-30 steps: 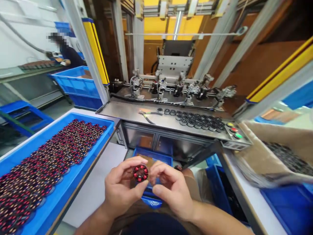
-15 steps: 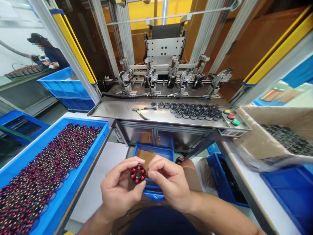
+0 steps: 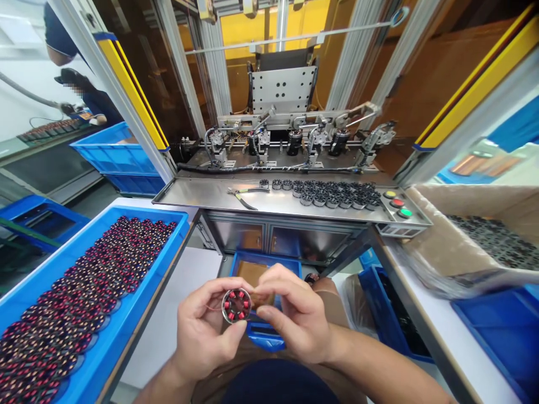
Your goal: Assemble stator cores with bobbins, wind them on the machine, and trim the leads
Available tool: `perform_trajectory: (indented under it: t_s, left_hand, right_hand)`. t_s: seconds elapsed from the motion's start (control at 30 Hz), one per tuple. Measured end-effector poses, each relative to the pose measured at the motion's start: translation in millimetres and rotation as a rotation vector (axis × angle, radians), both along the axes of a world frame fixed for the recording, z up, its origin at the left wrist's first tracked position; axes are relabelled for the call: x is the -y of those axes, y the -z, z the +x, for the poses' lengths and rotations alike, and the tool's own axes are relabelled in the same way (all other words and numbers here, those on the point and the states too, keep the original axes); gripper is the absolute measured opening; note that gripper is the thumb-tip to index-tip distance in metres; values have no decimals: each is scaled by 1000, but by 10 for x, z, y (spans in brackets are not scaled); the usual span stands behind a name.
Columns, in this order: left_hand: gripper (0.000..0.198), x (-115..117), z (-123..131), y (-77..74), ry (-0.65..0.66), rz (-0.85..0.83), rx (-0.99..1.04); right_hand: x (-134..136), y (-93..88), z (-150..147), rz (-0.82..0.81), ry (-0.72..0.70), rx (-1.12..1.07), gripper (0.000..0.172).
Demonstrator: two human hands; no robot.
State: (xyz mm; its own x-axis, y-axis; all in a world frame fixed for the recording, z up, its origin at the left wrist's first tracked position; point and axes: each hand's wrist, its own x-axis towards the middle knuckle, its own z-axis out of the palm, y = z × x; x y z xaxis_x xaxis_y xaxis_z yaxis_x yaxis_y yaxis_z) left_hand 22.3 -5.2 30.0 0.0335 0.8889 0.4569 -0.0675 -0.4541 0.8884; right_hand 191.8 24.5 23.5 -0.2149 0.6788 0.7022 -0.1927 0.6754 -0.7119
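My left hand [image 3: 206,322] grips a ring-shaped motor stator [image 3: 236,306] with red wire coils inside a silver rim. Its fingers curl over the top and the thumb presses the lower edge, so the coil face is toward me. A thin reddish wire [image 3: 214,308] shows at the ring's left side. Just to the right is my right hand [image 3: 295,314], its index fingertip at the ring's upper right edge and the thumb spread away below. Nothing is visible between that thumb and finger. Many similar red-coiled stators [image 3: 105,275] fill the blue tray [image 3: 182,224] at left.
Ahead stands a machine with several winding stations [image 3: 295,140]. Its metal ledge [image 3: 189,191] carries cutting pliers [image 3: 246,196], dark stator cores [image 3: 337,192] and coloured push buttons [image 3: 397,203]. A lined box of cores [image 3: 492,238] is at right. A co-worker [image 3: 95,101] sits far left.
The stator has turned, showing its silver rim and coil face more plainly. My right thumb has parted from the index finger. Upright arms on the machine have tilted over.
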Motion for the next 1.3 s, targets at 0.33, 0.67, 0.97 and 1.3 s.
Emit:
perform_trajectory:
  t_s: [0.33,0.67,0.97,1.3]
  left_hand:
    - [42,31,48,-17,-136,60,-51]
    - [33,20,48,-51,-41,-33,51]
    - [38,-48,90,-81,321,-438,270]
    - [37,-56,93,-108,338,-512,330]
  right_hand:
    - [208,53,-70,-68,120,-49,14]
    - [47,25,19,70,16,-40,24]
    - [-328,-246,103,226,-247,98,28]
    - [-172,-195,113,428,73,81,15]
